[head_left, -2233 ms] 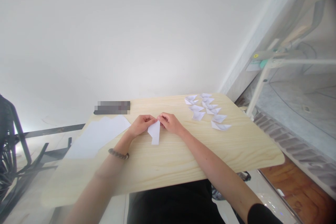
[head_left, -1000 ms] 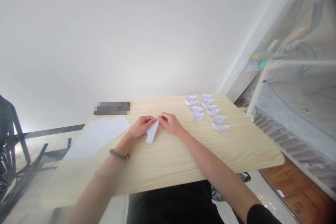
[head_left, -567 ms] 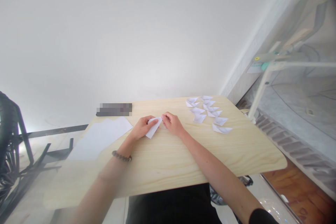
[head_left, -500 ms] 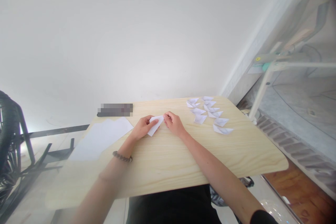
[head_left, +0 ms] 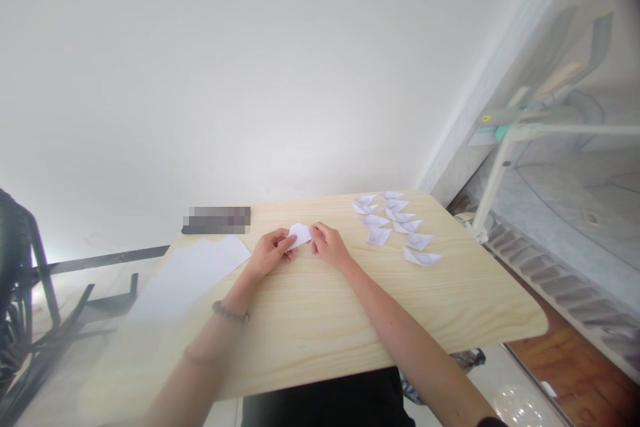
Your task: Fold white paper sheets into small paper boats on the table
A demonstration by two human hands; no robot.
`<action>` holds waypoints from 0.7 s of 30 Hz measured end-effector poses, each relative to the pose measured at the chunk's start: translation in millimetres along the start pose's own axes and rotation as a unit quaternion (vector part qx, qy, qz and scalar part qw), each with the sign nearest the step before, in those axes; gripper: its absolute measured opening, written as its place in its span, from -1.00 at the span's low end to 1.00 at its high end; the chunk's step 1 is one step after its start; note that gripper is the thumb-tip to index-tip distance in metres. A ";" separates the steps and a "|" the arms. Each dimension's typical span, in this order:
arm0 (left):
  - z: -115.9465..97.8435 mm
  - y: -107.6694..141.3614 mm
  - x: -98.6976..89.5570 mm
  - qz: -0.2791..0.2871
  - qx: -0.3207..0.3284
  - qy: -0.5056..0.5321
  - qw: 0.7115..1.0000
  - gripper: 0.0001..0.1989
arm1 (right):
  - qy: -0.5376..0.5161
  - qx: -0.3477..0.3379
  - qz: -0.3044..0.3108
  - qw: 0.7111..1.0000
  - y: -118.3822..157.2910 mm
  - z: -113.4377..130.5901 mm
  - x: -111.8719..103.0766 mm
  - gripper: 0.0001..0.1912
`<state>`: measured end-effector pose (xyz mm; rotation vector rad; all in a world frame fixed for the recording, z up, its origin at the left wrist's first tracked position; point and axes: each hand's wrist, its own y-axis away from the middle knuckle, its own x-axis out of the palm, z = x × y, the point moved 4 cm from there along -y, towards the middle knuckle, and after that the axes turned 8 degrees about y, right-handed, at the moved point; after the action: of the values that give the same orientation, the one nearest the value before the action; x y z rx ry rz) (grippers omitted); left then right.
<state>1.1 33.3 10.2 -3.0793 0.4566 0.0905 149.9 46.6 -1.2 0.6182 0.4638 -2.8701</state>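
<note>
L grip point(head_left: 270, 253), R grip point(head_left: 329, 245) hold folded ppr point(head_left: 301, 234).

By the worktop's point(head_left: 320, 330) dial: two hands, left hand point(head_left: 273, 251) and right hand point(head_left: 330, 245); one folded paper point(head_left: 301, 234), near twelve; one bracelet point(head_left: 231, 312), nine; one dark blurred object point(head_left: 217, 221), ten; roughly ten paper boats point(head_left: 407, 226), two; overlapping sheets point(head_left: 193, 273), nine, uncountable.

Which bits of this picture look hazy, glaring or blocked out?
In the head view, the near left corner of the table and the left forearm look hazy; also in the head view, coarse pixels mask a dark object, glints dot the lower right, and the left hand, right hand and folded paper look clearer.
</note>
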 end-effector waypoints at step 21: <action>6.3 -15.3 -1.4 -0.045 0.043 0.042 0.997 -0.63 | -0.154 0.078 -0.022 0.985 -2.2 -12.5 1.5 -0.60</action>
<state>3.8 48.5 4.3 -3.0215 0.3155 -0.0594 152.8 52.6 -12.0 0.1763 0.2105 -2.9897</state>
